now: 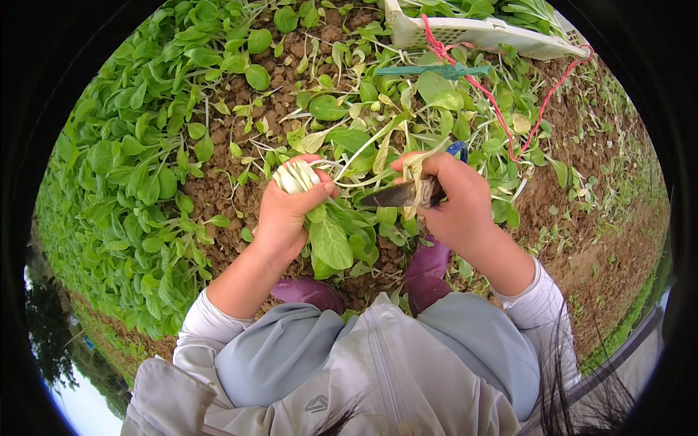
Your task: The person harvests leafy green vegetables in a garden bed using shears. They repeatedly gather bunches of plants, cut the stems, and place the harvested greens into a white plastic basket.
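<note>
My left hand is closed around a bunch of leafy greens, its pale cut stems pointing up past the thumb and its leaves hanging below. Just to the right, my right hand grips a knife whose dark blade points left toward the bunch. Limp yellowed leaves are caught between the fingers of that hand and the knife, and the handle is mostly hidden by the fist. A thin white stem stretches between the two hands. Under them lie loose pulled greens on the soil.
Dense growing greens fill the left side. A white plastic crate holding greens stands at the far right, with a pink cord trailing from it. A green tie strip lies nearby. My purple boots stand on brown soil.
</note>
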`<state>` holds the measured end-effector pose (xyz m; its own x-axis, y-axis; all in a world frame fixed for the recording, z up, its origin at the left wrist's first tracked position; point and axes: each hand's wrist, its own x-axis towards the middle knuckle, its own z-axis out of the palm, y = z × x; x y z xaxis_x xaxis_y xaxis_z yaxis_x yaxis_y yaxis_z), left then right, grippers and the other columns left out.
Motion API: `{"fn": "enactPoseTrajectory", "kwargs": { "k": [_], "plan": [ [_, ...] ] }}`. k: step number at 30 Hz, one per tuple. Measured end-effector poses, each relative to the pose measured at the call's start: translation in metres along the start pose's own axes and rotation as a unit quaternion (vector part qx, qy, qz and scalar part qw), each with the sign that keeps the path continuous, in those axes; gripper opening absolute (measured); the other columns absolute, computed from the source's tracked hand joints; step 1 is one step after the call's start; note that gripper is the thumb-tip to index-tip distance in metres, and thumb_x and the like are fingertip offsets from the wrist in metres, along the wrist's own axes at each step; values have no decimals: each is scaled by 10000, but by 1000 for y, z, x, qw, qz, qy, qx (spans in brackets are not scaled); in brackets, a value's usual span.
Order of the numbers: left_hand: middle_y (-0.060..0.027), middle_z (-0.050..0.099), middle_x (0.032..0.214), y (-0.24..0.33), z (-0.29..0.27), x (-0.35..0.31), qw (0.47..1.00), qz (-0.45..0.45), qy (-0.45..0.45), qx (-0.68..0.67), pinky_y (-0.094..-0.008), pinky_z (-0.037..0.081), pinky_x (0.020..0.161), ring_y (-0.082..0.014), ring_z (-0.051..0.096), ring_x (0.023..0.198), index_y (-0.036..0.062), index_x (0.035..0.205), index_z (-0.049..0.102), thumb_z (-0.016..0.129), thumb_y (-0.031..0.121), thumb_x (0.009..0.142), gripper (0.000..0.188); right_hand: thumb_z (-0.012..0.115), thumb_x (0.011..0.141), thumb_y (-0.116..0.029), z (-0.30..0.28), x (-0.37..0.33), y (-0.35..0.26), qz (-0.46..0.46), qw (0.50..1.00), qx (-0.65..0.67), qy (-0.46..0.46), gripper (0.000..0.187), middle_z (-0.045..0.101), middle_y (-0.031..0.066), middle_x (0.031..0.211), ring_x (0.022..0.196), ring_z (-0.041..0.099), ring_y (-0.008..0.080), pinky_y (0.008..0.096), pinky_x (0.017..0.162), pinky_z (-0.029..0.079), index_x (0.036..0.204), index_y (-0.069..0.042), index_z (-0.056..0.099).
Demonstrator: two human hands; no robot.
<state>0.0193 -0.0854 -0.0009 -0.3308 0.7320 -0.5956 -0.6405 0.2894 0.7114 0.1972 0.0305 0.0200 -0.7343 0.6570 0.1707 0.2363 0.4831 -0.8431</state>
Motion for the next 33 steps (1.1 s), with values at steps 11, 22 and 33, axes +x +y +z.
{"fn": "enactPoseTrajectory", "kwargs": {
  "k": [11, 22, 33],
  "plan": [
    [-15, 536, 799, 3, 13, -10, 999, 36, -6, 15, -200, 425, 642, -82, 516, 708, 39, 1019, 483, 596, -75, 713, 346, 666, 543, -12, 19, 4, -12, -19, 982, -150, -110, 330, 554, 44, 652, 610, 550, 228, 332, 510, 438, 840, -94, 548],
    [-27, 540, 828, 0, 8, -4, 998, 47, 17, -26, -233, 437, 702, -112, 538, 746, 32, 1041, 463, 594, -70, 729, 354, 672, 729, -43, 28, 0, -3, 271, 945, 181, 7, 178, 553, 18, 714, 596, 507, 74, 215, 537, 412, 803, -12, 513],
    [-28, 558, 950, -2, 9, -7, 993, -77, -89, -28, -241, 438, 759, -99, 537, 847, 10, 1020, 524, 657, 1, 722, 327, 690, 698, -85, 28, 3, -13, 272, 924, 256, -84, 219, 503, -6, 673, 587, 426, 57, 213, 530, 373, 828, -19, 526]
  ]
}}
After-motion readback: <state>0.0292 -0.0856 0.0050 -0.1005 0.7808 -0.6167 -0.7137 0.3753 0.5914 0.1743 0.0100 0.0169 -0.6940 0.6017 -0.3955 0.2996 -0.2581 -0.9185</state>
